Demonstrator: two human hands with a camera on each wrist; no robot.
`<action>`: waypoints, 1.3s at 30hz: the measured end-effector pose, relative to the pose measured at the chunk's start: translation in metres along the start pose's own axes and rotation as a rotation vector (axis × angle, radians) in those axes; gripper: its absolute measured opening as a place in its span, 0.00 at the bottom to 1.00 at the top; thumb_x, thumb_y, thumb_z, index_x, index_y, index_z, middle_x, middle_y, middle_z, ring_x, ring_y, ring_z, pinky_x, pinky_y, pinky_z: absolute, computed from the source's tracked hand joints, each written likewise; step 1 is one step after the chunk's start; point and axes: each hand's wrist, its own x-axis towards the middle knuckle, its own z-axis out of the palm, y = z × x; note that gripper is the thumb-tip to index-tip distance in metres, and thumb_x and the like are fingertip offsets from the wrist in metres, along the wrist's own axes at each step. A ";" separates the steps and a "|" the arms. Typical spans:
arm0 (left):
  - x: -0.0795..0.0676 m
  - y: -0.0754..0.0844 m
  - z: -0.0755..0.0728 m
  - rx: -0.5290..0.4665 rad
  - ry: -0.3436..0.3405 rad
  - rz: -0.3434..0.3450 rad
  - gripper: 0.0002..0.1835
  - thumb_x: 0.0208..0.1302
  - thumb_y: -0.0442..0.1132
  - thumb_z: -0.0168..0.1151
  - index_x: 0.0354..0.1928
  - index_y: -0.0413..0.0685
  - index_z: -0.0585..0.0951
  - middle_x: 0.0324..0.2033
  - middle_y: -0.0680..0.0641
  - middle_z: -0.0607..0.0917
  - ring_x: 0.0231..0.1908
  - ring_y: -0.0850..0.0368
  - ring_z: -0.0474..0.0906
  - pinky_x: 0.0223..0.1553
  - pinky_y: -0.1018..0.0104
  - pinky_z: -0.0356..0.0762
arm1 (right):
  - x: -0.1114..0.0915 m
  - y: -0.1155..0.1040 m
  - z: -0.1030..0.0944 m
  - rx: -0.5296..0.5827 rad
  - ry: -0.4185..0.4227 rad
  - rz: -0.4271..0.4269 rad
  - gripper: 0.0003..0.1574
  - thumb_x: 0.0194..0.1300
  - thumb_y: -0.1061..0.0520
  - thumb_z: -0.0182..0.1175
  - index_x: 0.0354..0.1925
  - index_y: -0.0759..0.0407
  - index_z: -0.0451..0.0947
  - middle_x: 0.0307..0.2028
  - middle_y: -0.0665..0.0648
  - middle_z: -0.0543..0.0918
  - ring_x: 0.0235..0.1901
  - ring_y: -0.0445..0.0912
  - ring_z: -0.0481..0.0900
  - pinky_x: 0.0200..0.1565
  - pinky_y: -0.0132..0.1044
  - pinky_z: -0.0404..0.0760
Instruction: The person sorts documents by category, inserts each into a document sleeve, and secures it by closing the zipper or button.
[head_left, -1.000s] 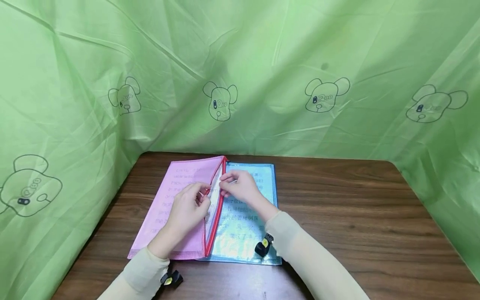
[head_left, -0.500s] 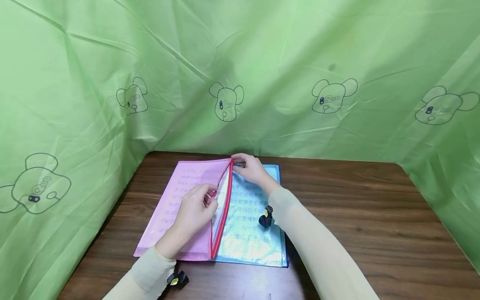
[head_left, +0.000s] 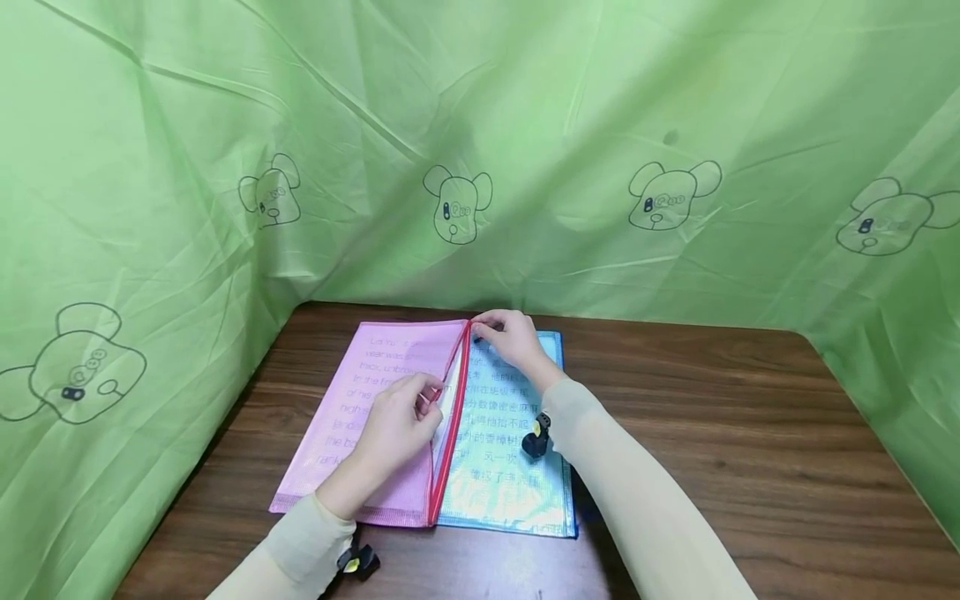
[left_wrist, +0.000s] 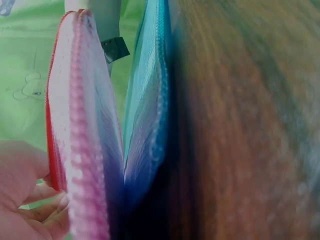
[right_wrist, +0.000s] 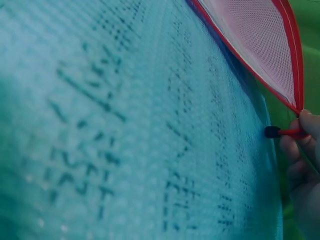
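Observation:
A pink mesh zipper pouch (head_left: 390, 358) with printed text showing through lies on the left, its red-zippered side (head_left: 456, 417) gaping over white paper. Partly under it on the right is a blue mesh zipper pouch (head_left: 510, 492), also with text visible. My left hand (head_left: 399, 425) pinches the near lip of the pink pouch's opening midway along. At the far corner of that opening, my right hand (head_left: 513, 340) pinches the zipper's end. In the right wrist view, a red cord zipper pull (right_wrist: 287, 132) with a black tip (right_wrist: 272, 132) sticks out from the fingers.
Both pouches lie on a dark wood table (head_left: 697, 433) toward its left half. A green curtain (head_left: 555, 108) with printed bear heads hangs behind and along both sides. Each wrist carries a small black camera (head_left: 536, 436).
My right hand has moved from the middle of the opening to its far corner and now pinches there. My left hand stays on the lip, and the opening looks narrower.

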 end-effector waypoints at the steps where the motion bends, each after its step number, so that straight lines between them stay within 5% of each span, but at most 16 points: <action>1: 0.000 0.001 0.000 -0.006 -0.008 -0.012 0.16 0.56 0.26 0.68 0.48 0.44 0.87 0.31 0.53 0.85 0.31 0.59 0.80 0.36 0.62 0.80 | 0.000 0.000 -0.001 -0.001 0.007 -0.003 0.11 0.80 0.50 0.68 0.52 0.51 0.92 0.44 0.48 0.92 0.43 0.45 0.84 0.49 0.43 0.82; 10: 0.014 -0.007 -0.007 -0.114 -0.114 -0.190 0.20 0.65 0.37 0.76 0.57 0.43 0.84 0.37 0.52 0.87 0.35 0.61 0.83 0.41 0.63 0.84 | -0.001 -0.005 0.001 -0.010 0.006 0.054 0.07 0.78 0.52 0.69 0.47 0.51 0.92 0.42 0.49 0.92 0.44 0.45 0.86 0.48 0.44 0.83; 18: 0.099 -0.045 -0.037 -0.019 -0.253 -0.176 0.20 0.69 0.40 0.70 0.61 0.45 0.82 0.44 0.49 0.89 0.44 0.51 0.85 0.52 0.52 0.83 | 0.000 -0.004 0.005 -0.058 0.003 0.085 0.04 0.74 0.57 0.73 0.45 0.54 0.92 0.40 0.51 0.92 0.43 0.46 0.86 0.51 0.45 0.84; 26: 0.153 -0.080 0.003 -0.123 -0.472 -0.055 0.28 0.73 0.40 0.71 0.71 0.38 0.78 0.61 0.39 0.86 0.62 0.43 0.82 0.69 0.48 0.76 | 0.000 -0.002 0.003 -0.099 0.009 0.153 0.02 0.73 0.56 0.74 0.42 0.54 0.91 0.38 0.51 0.91 0.42 0.47 0.85 0.49 0.44 0.84; 32: 0.161 -0.088 0.019 -0.098 -0.561 -0.061 0.28 0.74 0.39 0.70 0.72 0.43 0.79 0.60 0.41 0.87 0.65 0.43 0.81 0.70 0.46 0.73 | 0.001 -0.005 -0.001 -0.100 0.009 0.078 0.03 0.72 0.54 0.75 0.42 0.52 0.92 0.38 0.49 0.92 0.41 0.45 0.86 0.45 0.42 0.84; 39: 0.162 -0.093 0.024 -0.103 -0.539 -0.052 0.20 0.77 0.35 0.65 0.68 0.46 0.82 0.52 0.42 0.86 0.56 0.46 0.81 0.65 0.48 0.75 | 0.000 -0.007 -0.003 -0.057 0.000 0.074 0.03 0.73 0.54 0.75 0.42 0.51 0.92 0.38 0.48 0.92 0.40 0.44 0.86 0.43 0.40 0.83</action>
